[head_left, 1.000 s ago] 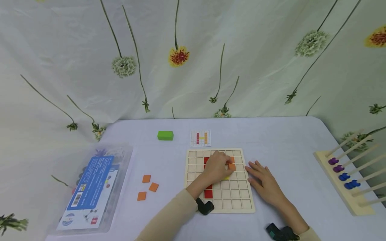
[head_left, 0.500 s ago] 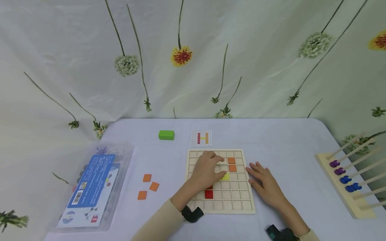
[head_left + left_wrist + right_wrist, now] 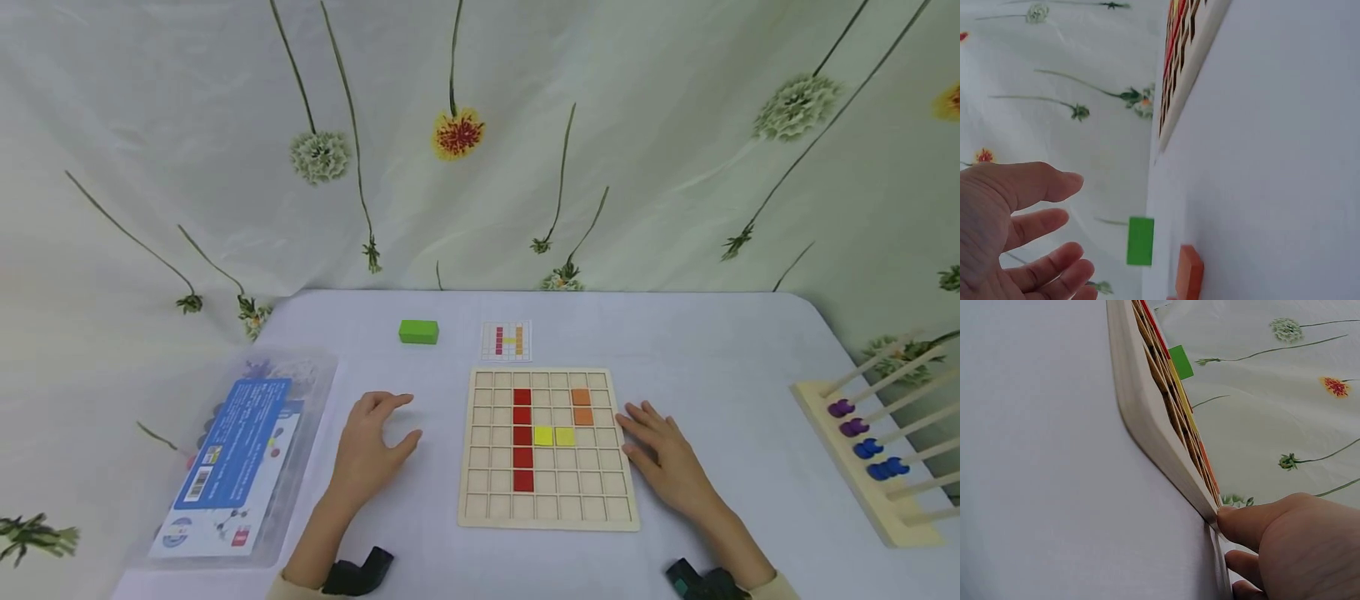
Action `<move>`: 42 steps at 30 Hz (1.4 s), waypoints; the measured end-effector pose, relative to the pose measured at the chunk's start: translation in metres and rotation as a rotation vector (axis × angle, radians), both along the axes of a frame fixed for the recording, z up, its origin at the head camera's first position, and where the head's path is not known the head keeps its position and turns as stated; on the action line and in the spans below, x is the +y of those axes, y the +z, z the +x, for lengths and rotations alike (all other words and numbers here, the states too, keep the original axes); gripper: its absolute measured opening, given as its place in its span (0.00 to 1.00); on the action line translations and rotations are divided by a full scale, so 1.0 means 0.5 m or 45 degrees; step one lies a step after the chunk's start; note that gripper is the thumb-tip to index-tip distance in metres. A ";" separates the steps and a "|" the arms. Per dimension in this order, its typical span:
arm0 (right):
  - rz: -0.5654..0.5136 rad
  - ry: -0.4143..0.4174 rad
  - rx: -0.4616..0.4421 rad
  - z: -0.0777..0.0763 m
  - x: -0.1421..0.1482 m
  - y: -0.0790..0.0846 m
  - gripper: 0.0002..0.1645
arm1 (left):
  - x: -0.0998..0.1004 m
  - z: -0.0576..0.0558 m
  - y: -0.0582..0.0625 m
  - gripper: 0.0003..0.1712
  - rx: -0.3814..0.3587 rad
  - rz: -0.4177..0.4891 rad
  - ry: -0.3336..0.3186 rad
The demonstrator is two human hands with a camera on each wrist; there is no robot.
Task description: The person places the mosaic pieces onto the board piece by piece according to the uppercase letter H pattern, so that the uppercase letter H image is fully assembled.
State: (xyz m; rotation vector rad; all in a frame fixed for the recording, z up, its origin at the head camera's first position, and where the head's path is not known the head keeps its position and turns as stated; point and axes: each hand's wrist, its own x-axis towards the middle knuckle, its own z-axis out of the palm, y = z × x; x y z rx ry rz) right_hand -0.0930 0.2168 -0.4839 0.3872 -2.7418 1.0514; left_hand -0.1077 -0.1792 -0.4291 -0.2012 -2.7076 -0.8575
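Note:
My left hand (image 3: 371, 450) is over the table left of the board, thumb and forefinger spread apart with nothing between them. An orange tile (image 3: 1189, 273) lies near it in the left wrist view; in the head view the hand hides the loose orange tiles. The wooden grid board (image 3: 547, 508) holds a column of red tiles (image 3: 522, 436), two yellow tiles (image 3: 553, 436) and two orange tiles (image 3: 581, 407). My right hand (image 3: 667, 458) rests at the board's right edge, its fingers loosely extended and touching the rim.
Behind the board lie a small pattern card (image 3: 506, 341) and a green block (image 3: 418, 332). A clear plastic case (image 3: 277, 533) with a blue and white label stands at the left. At the right is a wooden peg rack (image 3: 862, 467) with purple and blue beads.
My left hand has left the board and moved left, over the spot where the loose orange tiles lay. The right hand stays at the board's edge. The view has shifted slightly.

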 end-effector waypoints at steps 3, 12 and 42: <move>0.001 -0.007 0.012 -0.001 0.000 0.003 0.25 | -0.038 0.004 -0.001 0.27 -0.033 0.013 0.017; -0.002 -0.008 -0.008 0.001 0.001 0.001 0.25 | -0.083 0.027 -0.018 0.26 -0.217 0.005 0.125; -0.017 0.000 -0.007 0.001 0.000 -0.003 0.25 | -0.110 0.017 -0.072 0.22 -0.307 0.092 0.176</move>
